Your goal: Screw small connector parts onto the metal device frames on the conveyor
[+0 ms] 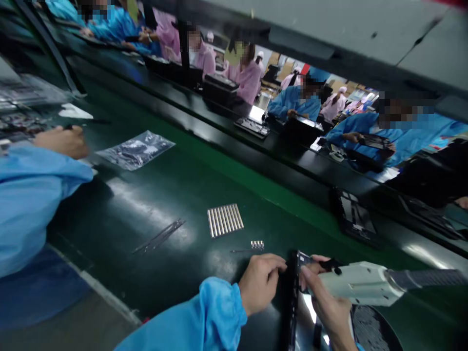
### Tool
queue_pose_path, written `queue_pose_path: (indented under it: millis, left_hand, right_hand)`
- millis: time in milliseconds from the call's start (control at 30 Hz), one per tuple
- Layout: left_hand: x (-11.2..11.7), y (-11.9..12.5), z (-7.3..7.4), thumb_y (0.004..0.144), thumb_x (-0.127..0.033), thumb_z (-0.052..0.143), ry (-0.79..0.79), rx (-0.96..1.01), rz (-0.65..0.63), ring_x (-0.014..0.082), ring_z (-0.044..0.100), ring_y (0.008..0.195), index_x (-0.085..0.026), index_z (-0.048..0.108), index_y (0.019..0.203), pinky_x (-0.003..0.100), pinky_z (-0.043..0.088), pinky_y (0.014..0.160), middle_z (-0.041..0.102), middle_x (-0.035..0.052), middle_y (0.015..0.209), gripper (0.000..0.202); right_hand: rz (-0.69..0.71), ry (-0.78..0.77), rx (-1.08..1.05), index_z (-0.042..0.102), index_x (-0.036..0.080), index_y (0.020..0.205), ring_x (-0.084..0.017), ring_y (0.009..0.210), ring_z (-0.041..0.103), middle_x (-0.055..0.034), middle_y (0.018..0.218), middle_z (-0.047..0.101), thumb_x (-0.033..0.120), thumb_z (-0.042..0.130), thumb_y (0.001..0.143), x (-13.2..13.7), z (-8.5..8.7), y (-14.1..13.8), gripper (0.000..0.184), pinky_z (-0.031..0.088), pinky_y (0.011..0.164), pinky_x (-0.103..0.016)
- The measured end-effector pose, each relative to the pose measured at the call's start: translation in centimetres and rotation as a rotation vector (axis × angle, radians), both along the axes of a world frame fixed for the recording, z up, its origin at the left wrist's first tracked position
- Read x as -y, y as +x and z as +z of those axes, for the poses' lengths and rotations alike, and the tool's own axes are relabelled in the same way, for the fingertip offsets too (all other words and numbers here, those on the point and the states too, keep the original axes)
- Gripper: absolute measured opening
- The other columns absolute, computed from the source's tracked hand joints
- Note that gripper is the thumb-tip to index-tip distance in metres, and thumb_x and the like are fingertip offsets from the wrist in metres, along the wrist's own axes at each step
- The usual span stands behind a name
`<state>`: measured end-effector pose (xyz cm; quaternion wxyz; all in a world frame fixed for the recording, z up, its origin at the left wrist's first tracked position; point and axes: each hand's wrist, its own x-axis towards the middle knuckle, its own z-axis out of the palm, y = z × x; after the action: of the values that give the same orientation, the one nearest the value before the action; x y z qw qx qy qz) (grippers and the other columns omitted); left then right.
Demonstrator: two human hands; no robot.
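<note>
My left hand, in a blue sleeve, is just left of a flat black-framed device with a glossy surface. Its fingers are curled together, and whatever they may pinch is too small to make out. Over the device, my right hand is closed around the black front end of an electric screwdriver with a pale body and a thick grey cable. The screwdriver's tip is hidden. Left of the hands lie a sheet of metallic strips, a short row of small metal pieces and several thin dark strips.
A round black dish sits below the screwdriver. At left, a co-worker's hand is near a clear plastic bag. A dark conveyor line crosses behind the green bench, carrying devices; several people work beyond it. A grey beam hangs overhead.
</note>
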<state>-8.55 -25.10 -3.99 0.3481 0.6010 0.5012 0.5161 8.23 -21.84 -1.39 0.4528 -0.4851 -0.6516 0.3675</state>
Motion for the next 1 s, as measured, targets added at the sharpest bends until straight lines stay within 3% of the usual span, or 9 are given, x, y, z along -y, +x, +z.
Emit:
queue_pose_path:
  millis: [67,167,267,400,500,667,833,900,1000]
  left_hand:
    - [0.3,0.4,-0.2,0.076,-0.001,0.044,-0.004,0.006,-0.032,0.0163,0.07,0.095,-0.019,0.075,0.088,0.027,0.054,0.09,0.075,0.0043,0.101,0.037]
    - [0.4,1.0,-0.8,0.073,0.0,0.045,0.031,-0.044,-0.136,0.0179,0.07,0.097,-0.02,0.074,0.094,0.026,0.054,0.091,0.075,0.0046,0.103,0.041]
    - [0.1,1.7,-1.6,0.071,-0.001,0.048,0.105,-0.183,-0.243,0.0236,0.07,0.095,-0.016,0.072,0.099,0.029,0.057,0.086,0.074,0.0108,0.103,0.04]
    - [-0.2,2.0,-2.9,0.075,-0.006,0.048,0.152,-0.323,-0.286,0.0287,0.071,0.091,-0.015,0.071,0.097,0.035,0.06,0.083,0.073,0.0157,0.102,0.033]
    - [0.1,1.7,-3.5,0.075,-0.006,0.048,0.148,-0.334,-0.291,0.0281,0.07,0.094,-0.018,0.071,0.096,0.035,0.059,0.086,0.073,0.0138,0.103,0.033]
    - [0.8,1.0,-3.4,0.075,-0.004,0.046,0.116,-0.35,-0.302,0.0265,0.068,0.098,-0.02,0.07,0.102,0.037,0.056,0.091,0.072,0.0108,0.108,0.04]
    - [1.0,0.5,-3.4,0.076,-0.005,0.046,0.139,-0.438,-0.306,0.0265,0.068,0.101,-0.022,0.069,0.108,0.04,0.056,0.091,0.071,0.0095,0.114,0.043]
    - [1.0,0.4,-3.5,0.078,-0.005,0.046,0.155,-0.474,-0.293,0.0255,0.068,0.101,-0.021,0.069,0.109,0.039,0.056,0.092,0.071,0.0095,0.114,0.042]
    - [1.0,0.4,-3.0,0.081,-0.006,0.045,0.215,-0.48,-0.256,0.0239,0.07,0.099,-0.019,0.069,0.105,0.038,0.059,0.088,0.072,0.008,0.111,0.037]
  right_hand:
    - [0.032,-0.033,0.009,0.055,0.021,0.073,-0.016,0.052,0.057,0.0034,0.055,0.057,0.037,0.07,0.081,-0.1,-0.6,0.3,0.023,0.049,0.062,-0.032]
    - [-0.043,-0.021,-0.022,0.055,0.022,0.064,-0.017,0.053,0.056,0.002,0.055,0.056,0.043,0.071,0.078,-0.2,-0.8,0.1,0.03,0.051,0.065,-0.033]
    - [-0.121,0.009,-0.072,0.055,0.022,0.058,-0.018,0.051,0.054,0.0014,0.051,0.054,0.048,0.074,0.072,-0.1,-0.4,-0.6,0.035,0.053,0.067,-0.036]
    - [-0.149,0.043,-0.094,0.054,0.021,0.05,-0.018,0.051,0.052,0.0002,0.048,0.053,0.05,0.073,0.072,0.1,0.0,-1.7,0.041,0.052,0.074,-0.039]
    - [-0.19,0.078,-0.13,0.057,0.021,0.059,-0.017,0.051,0.053,0.0023,0.048,0.053,0.047,0.073,0.074,0.1,0.0,-2.4,0.034,0.05,0.078,-0.039]
    - [-0.191,0.052,-0.265,0.059,0.02,0.079,-0.016,0.046,0.051,0.0037,0.049,0.053,0.042,0.073,0.076,0.3,-0.6,-3.2,0.027,0.045,0.052,-0.032]
    - [-0.204,0.057,-0.352,0.056,0.018,0.09,-0.013,0.046,0.05,0.0055,0.05,0.053,0.039,0.072,0.078,0.3,-1.1,-4.1,0.029,0.046,0.053,-0.03]
    - [-0.195,0.066,-0.355,0.056,0.018,0.097,-0.013,0.045,0.051,0.006,0.052,0.053,0.038,0.071,0.079,0.4,-0.5,-4.2,0.031,0.046,0.051,-0.029]
    - [-0.203,0.101,-0.318,0.056,0.018,0.103,-0.014,0.045,0.053,0.0061,0.053,0.054,0.037,0.07,0.079,1.4,1.7,-3.3,0.034,0.049,0.05,-0.029]
